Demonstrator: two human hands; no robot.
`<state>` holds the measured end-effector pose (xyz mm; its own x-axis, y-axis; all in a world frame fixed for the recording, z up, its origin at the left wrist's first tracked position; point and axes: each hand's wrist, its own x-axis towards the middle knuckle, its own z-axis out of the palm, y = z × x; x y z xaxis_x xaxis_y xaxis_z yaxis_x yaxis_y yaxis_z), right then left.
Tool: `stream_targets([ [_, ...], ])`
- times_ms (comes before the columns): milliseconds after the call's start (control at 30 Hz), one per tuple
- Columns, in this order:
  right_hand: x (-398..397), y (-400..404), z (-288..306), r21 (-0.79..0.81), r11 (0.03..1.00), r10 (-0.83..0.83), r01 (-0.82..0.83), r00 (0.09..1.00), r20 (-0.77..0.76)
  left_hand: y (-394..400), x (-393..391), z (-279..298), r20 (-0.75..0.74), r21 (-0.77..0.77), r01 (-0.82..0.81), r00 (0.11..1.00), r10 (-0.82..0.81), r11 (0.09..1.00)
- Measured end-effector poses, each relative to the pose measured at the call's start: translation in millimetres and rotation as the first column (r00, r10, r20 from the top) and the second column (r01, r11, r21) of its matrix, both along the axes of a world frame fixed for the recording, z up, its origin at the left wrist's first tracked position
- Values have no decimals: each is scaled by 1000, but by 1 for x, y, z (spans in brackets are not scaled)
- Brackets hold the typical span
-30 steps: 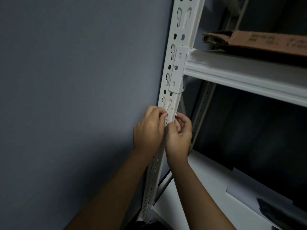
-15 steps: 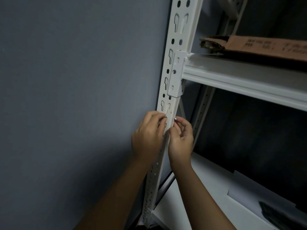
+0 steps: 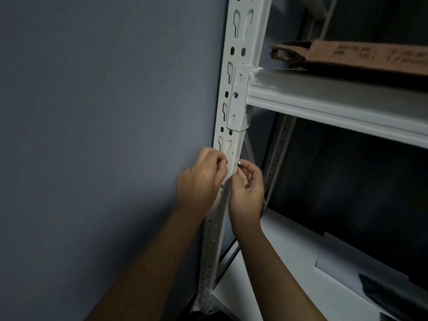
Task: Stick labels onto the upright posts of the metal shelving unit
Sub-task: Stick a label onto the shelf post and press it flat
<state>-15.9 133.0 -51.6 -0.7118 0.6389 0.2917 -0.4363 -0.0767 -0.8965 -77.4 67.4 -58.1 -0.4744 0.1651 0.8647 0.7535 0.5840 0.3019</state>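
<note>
**Label going onto the white perforated steel post, just under the beam bracket**

The label itself, white if it is there at all, cannot be told apart from the white-painted, punched-steel upright post [image 3: 232, 144]; it would lie on the post's face between the two hands, below the keyhole slots.

The left hand [image 3: 200, 179] is curled against the post's left edge, fingertips bent in onto the front face. The right hand [image 3: 246, 188] is curled at the right edge, thumb and forefinger brought together near a small dark fleck at the corner. Whether either hand pinches a label or only presses is not clear from this view.

By the look of it, the step in hand is seating or smoothing a label. Next would come a firm rub along the flat strip between hole rows, since slots and round holes leave little bare metal for adhesive.

Outward: a folded white steel bracket [image 3: 238, 100] hooks a ribbed white beam [image 3: 335, 107] into the post. A brown corrugated cardboard box [image 3: 361, 56], printed and torn at one end, lies on that shelf. Left is a matte blue-grey wall [image 3: 104, 112]; below, a smooth white lower shelf [image 3: 278, 274].
</note>
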Motion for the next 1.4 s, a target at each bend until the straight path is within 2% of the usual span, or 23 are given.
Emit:
stream_targets([
  [200,0,-3,1,12,1000,-21,21,1000,9,7,-6,2,-165,-43,-192,969,183,980],
  [333,-1,-2,1,2,1000,-18,17,1000,25,5,-6,5,-211,-70,-226,955,207,972],
  [733,2,0,2,45,999,-11,8,998,64,4,-1,4,-59,-95,-135,990,130,986],
  [867,5,1,2,37,999,15,-17,998,63,2,3,2,3,-92,-47,999,48,995],
  [1067,6,3,2,47,998,41,-44,997,67,-5,9,-13,24,-105,-75,997,78,992],
  [1133,8,5,2,41,998,50,-52,997,59,-12,13,-19,108,-92,-10,994,20,996],
  [1200,10,6,2,35,999,21,-22,999,38,-18,20,-15,292,-13,75,954,-68,997],
  [1267,15,4,0,88,994,-63,60,997,33,-22,24,-11,421,101,126,893,-157,987],
  [1400,33,-7,-7,219,971,-111,96,992,53,-29,36,5,533,350,282,724,-438,893],
])
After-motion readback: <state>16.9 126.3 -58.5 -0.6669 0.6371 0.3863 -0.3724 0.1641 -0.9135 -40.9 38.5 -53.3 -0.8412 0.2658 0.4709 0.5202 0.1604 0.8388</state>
